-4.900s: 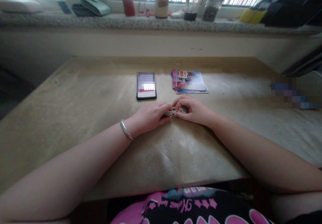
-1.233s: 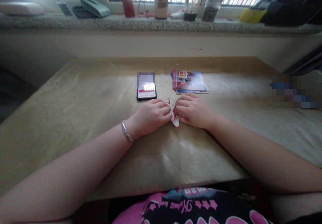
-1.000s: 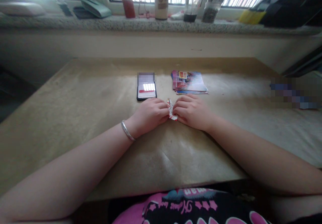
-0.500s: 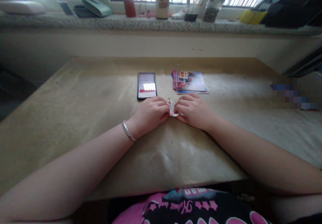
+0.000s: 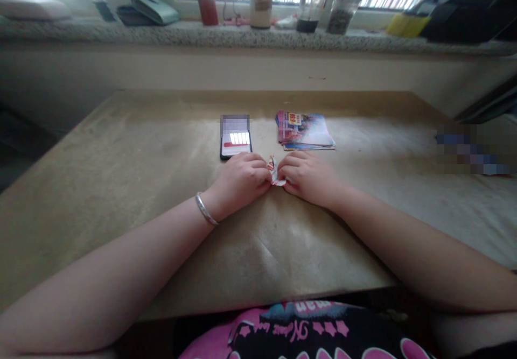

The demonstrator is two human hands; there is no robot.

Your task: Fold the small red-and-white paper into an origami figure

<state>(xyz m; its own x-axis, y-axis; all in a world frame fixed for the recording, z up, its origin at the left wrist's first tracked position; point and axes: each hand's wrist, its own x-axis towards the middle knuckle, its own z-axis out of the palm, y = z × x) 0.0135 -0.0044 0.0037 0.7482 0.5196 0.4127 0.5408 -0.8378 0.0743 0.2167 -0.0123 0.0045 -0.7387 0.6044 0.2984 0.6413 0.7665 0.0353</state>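
Between my two hands is a small piece of folded paper (image 5: 275,176), white with red and yellow printing. My left hand (image 5: 246,177), with a silver bangle at its wrist, has its fingers closed on the paper's left side. On the right side, my right hand (image 5: 305,176) pinches the same paper with curled fingers. Much of the paper is hidden behind the fingers. Just beyond my left hand lies a phone (image 5: 236,146) with a lit screen. A stack of colourful printed sheets (image 5: 307,130) lies beyond my right hand.
The table (image 5: 121,160) has a yellowish cover and meets the wall at the back. Bottles, a red container (image 5: 208,8) and other items stand on the speckled windowsill (image 5: 169,36). A blurred blue item (image 5: 472,152) lies at the far right.
My right hand has shifted slightly left and away from me. The paper between the hands has changed shape a little; both hands keep hold of it.
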